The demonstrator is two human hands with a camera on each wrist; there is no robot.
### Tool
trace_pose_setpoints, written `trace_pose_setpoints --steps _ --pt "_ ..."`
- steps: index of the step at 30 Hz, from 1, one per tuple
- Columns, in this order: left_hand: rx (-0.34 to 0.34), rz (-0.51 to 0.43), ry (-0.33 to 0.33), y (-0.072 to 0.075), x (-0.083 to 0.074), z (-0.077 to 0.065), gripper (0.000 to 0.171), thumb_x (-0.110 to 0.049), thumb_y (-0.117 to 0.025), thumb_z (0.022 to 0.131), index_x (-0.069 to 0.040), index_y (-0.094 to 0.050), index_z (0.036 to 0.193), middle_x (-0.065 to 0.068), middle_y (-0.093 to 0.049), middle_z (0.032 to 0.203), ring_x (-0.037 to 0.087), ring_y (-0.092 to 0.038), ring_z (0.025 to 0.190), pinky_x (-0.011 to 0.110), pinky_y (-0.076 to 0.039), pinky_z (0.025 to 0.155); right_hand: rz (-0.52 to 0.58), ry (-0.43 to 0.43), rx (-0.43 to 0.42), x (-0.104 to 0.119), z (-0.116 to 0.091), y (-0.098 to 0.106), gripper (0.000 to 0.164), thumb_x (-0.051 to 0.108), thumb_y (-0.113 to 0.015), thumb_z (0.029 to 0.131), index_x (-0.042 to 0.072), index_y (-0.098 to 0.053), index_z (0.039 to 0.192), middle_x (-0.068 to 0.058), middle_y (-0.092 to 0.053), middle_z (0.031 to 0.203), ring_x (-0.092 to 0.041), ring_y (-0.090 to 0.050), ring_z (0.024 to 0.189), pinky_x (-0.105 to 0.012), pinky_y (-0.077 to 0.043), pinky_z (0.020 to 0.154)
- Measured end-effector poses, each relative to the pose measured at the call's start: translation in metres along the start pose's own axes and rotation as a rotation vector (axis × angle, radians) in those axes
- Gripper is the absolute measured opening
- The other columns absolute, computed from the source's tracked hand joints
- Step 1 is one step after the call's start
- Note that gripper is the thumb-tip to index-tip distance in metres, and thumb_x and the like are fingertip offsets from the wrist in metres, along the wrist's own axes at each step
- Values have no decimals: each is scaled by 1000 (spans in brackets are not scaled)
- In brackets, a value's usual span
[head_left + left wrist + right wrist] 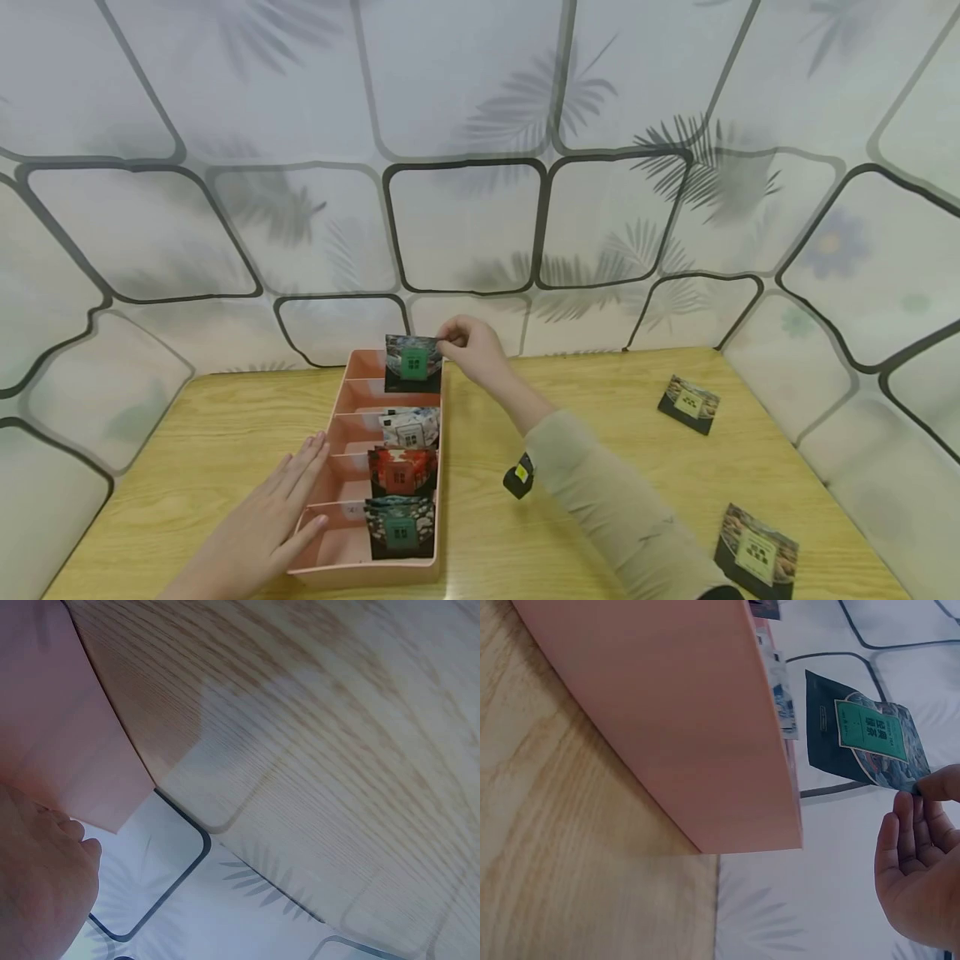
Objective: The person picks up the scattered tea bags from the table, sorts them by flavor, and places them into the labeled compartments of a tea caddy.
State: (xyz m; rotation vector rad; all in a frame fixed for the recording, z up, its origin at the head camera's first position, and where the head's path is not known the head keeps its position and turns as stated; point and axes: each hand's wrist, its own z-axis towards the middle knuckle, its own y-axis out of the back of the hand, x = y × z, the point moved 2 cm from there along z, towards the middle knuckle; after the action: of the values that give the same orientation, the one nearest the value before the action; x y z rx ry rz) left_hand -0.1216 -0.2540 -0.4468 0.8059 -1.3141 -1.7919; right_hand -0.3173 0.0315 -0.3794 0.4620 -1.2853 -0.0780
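Observation:
Between thumb and fingers my right hand [477, 352] pinches the upper corner of a dark tea bag packet with a green label [414, 364]. It hangs over the far end of a pink divided box [401, 574]. In the right wrist view the green-label packet [866, 735] is above the box's rim. My left hand [258, 518] rests with extended fingers against the box's left side. Inside the box, white packets [411, 430], red packets [401, 473] and dark teal-label packets [401, 530] stand in separate compartments.
On the wooden table to the right lie two dark packets with pale yellow labels, a farther one [688, 404] and a nearer one [756, 552]. A small black piece with a yellow mark [519, 477] lies beside my right forearm. A patterned wall covering [468, 225] rises behind the table.

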Motion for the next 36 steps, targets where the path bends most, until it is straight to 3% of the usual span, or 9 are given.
trace_pose_setpoints --steps 18,36 --pt "0 3 9 0 -1 -1 78 -40 -62 106 -3 -31 166 20 -37 171 -8 18 158 6 13 125 -82 -39 15 -27 -7 -19 4 7 -70 99 3 -71 99 -13 -75 100 -17 -66 86 -27 -55 77" --pt "26 -17 28 -2 0 -1 78 -39 -61 107 -2 -28 167 20 -34 172 -9 20 157 7 14 125 -188 -28 39 -33 -10 -28 7 4 -70 96 4 -75 101 -12 -76 102 -22 -70 91 -30 -60 83"
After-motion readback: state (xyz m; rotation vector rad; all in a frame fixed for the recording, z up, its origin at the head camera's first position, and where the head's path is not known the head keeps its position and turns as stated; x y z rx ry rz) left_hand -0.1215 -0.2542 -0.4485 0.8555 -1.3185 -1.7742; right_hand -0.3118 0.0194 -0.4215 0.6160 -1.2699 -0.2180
